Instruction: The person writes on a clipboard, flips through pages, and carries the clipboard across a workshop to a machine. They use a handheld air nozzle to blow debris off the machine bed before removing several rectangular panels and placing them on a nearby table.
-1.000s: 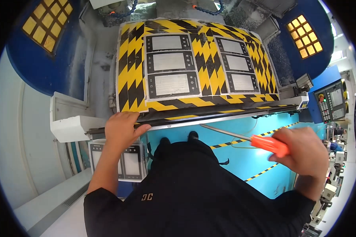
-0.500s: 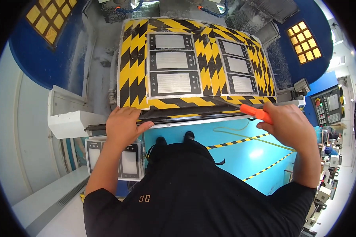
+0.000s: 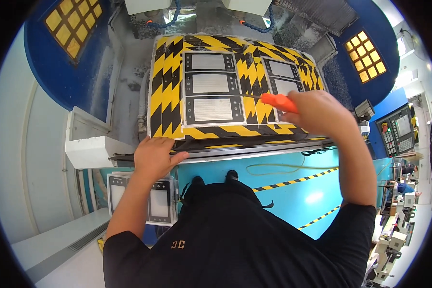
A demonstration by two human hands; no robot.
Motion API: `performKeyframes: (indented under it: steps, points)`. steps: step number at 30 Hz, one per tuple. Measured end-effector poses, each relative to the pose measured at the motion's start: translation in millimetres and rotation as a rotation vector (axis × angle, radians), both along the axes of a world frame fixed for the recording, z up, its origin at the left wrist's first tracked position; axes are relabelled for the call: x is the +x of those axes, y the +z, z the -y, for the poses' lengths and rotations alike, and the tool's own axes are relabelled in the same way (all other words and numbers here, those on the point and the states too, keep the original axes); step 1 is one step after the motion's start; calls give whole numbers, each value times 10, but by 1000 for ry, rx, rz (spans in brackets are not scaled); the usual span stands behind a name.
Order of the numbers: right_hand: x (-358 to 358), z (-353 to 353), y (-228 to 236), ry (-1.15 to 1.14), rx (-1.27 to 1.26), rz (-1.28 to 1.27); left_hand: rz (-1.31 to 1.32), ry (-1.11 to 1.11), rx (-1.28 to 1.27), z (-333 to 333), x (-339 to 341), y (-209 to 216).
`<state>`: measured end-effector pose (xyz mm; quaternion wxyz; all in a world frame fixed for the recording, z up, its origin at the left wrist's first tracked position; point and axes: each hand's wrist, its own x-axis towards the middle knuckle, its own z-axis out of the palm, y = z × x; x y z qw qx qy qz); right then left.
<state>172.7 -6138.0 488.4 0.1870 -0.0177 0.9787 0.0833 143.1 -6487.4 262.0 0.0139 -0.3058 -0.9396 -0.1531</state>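
My right hand (image 3: 319, 113) grips a tool with an orange handle (image 3: 278, 102) and a thin metal shaft; its exact kind does not show. The shaft points left, its tip over the right end of the seam between the middle panel (image 3: 211, 83) and the nearest panel (image 3: 213, 110) of the left column. These flat panels have black borders and pale windows. They lie on a bed covered in yellow-and-black striped tape (image 3: 165, 105). My left hand (image 3: 153, 157) rests open at the bed's front left edge, thumb stretched out. The right forearm and hand partly cover the right column of panels.
Blue machine walls with yellow grid windows (image 3: 73, 26) stand on both sides. Blue hoses (image 3: 259, 29) hang at the back. A control panel (image 3: 396, 130) is at right. More panels (image 3: 159, 201) stand below my left forearm. A hose (image 3: 273, 168) lies on the blue floor.
My right hand has moved left and farther over the bed, bringing the orange-handled tool from the front edge to the left column of panels. My left hand stays at the edge. The view has shifted slightly.
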Motion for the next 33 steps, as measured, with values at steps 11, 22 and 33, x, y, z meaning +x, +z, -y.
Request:
performKeyframes:
  steps: [11, 22, 33]
  points:
    - [-560, 240, -299, -66, -58, 4, 83, -17, -30, -31, -25, 100]
    - [-1084, -165, -498, -193, -115, 30, 85, 27, -69, -75, -30, 124]
    - [-1676, -89, -1214, -184, -176, -99, 135, 22, -105, -64, -23, 192]
